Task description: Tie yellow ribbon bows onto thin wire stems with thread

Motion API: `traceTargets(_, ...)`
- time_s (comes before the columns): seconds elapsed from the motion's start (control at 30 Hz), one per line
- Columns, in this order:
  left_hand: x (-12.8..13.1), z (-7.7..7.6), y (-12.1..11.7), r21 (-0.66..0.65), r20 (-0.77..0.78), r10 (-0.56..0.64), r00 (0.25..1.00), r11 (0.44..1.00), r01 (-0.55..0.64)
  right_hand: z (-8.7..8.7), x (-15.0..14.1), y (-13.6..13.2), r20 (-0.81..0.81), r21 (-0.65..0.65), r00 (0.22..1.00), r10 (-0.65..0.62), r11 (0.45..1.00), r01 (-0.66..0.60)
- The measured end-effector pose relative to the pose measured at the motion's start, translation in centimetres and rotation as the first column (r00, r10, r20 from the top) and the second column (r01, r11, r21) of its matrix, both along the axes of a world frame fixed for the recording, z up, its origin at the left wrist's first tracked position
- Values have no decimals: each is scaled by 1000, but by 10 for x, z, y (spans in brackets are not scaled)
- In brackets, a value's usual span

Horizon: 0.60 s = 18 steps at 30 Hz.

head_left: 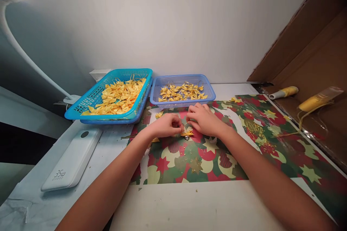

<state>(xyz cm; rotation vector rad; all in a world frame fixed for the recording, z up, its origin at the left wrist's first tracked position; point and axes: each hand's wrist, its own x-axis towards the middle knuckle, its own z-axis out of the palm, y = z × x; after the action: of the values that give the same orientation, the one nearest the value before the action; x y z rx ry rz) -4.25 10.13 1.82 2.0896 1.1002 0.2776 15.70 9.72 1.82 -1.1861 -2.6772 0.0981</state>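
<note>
1. The left grip (pixel 166 125) is narrow, its fingertips brought together at the yellow bow (pixel 188 133); I cannot tell if they pinch it
2. The right grip (pixel 207 119) has bent fingers, close to the same bow; what it holds, I cannot tell
3. This bow, with a small silver bell (pixel 187 137), is between the two grips, above the patterned paper (pixel 173 168)
4. Just beyond both grips is a violet basket (pixel 168 105) containing yellow pieces (pixel 184 92)
5. Farther to the left of the left grip, a turquoise basket (pixel 103 117) carries a larger yellow heap (pixel 119 97)
</note>
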Motion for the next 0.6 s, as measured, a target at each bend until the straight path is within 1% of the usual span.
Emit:
traceTargets(0.1, -5, 9, 1, 72, -12, 72, 997, 995, -71, 6, 4, -1, -40, -127, 998, 40, 991, -45)
traceTargets(0.17, -5, 12, 0, 128, -13, 100, 995, 987, -97, 9, 4, -3, -58, -165, 997, 43, 985, -52)
traceTargets(0.2, -4, 12, -1, 138, -3, 88, 996, 987, -87, 10, 4, -4, -67, -175, 997, 43, 983, -54)
traceTargets(0.27, 0, 9, -2, 109, 34, 30, 999, 993, -34, 11, 3, -6, -82, -191, 996, 43, 980, -58)
traceTargets(0.33, 4, 4, -3, 43, 74, -20, 997, 999, 17, 11, 1, -6, -88, -194, 995, 42, 979, -59)
traceTargets(0.37, 6, 1, -3, 6, 93, -26, 995, 1000, 25, 12, 1, -5, -91, -185, 995, 35, 981, -52)
traceTargets(0.43, 7, -5, -3, -66, 133, 13, 991, 998, -4, 16, 3, -4, -113, -140, 994, -4, 990, -12)
traceTargets(0.5, 7, -9, -2, -123, 169, 82, 982, 990, -62, 21, 12, -5, -150, -100, 985, -83, 993, 68)
traceTargets(0.53, 6, -10, -1, -143, 180, 111, 977, 986, -86, 24, 18, -7, -159, -98, 978, -138, 988, 123)
traceTargets(0.57, 6, -11, -1, -158, 186, 130, 974, 982, -101, 26, 25, -10, -136, -120, 972, -193, 977, 177)
traceTargets(0.6, 6, -12, -1, -170, 189, 141, 972, 979, -109, 27, 33, -15, -77, -152, 960, -269, 955, 256)
